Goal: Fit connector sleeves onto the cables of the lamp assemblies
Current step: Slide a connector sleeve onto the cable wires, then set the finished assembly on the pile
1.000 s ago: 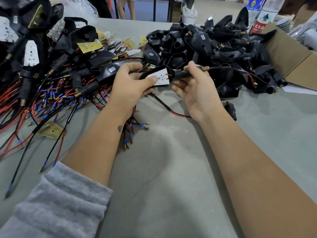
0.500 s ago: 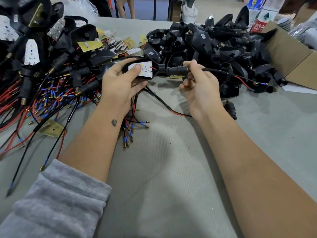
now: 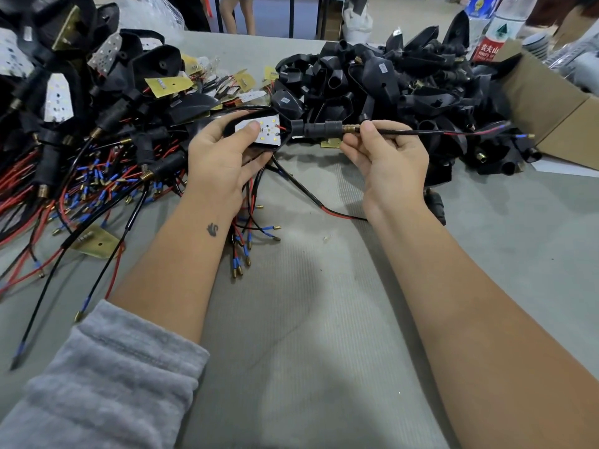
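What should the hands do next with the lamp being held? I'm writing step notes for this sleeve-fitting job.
Probably keep the left hand steady on the lamp head and let the right hand, pinching the cable, nudge the black sleeve toward the head. The sleeve is already threaded on the cable, a brass spring shows at its outer end, and it looks barely short of the head.

Counts on the table
Two hands (image 3: 223, 157) (image 3: 389, 160), two piles (image 3: 74, 124) (image 3: 405, 82), one box (image 3: 551, 105), two bottles (image 3: 496, 37) (image 3: 479, 8).
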`<state>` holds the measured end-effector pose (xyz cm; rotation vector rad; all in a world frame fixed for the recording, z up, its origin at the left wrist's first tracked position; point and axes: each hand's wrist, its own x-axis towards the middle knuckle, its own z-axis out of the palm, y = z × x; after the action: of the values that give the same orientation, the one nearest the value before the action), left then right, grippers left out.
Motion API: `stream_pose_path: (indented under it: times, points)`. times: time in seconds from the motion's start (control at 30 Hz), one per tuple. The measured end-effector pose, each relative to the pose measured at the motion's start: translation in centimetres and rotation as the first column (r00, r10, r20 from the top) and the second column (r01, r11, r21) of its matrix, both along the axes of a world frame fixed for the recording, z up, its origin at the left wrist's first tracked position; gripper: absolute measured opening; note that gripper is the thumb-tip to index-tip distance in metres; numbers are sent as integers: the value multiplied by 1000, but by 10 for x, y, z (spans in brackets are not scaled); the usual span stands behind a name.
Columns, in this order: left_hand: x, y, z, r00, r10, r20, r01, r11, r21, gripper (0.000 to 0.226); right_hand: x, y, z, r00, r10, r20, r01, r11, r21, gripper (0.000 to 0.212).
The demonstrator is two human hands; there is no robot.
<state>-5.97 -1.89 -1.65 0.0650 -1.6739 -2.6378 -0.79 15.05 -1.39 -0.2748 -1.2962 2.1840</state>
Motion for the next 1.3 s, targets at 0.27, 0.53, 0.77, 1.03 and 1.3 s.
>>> stream_pose_path:
  times: [0.27, 0.53, 0.77, 1.03, 1.3]
  points:
    - [-4, 4, -1, 999, 8, 36, -17, 970, 244, 2, -2, -5, -2, 997, 74, -15, -75, 995, -72, 9]
    - [7, 22, -4, 932, -363, -20, 362, 932, -29, 7, -2, -16, -3, 978, 208, -34, -210, 964, -165, 13]
    - [9, 29, -6, 936, -338, -92, 336, 941, -35, 11, 1, -22, -3, 936, 345, 68, -341, 938, -64, 8]
    - [11, 28, -3, 954, -288, -87, 290, 957, 20, 11, 3, -20, -2, 960, 236, 154, -273, 912, 305, 8]
    - [5, 21, -5, 974, -196, -116, 158, 949, -273, 19, 7, -33, -14, 991, 129, 31, -82, 412, 907, 5]
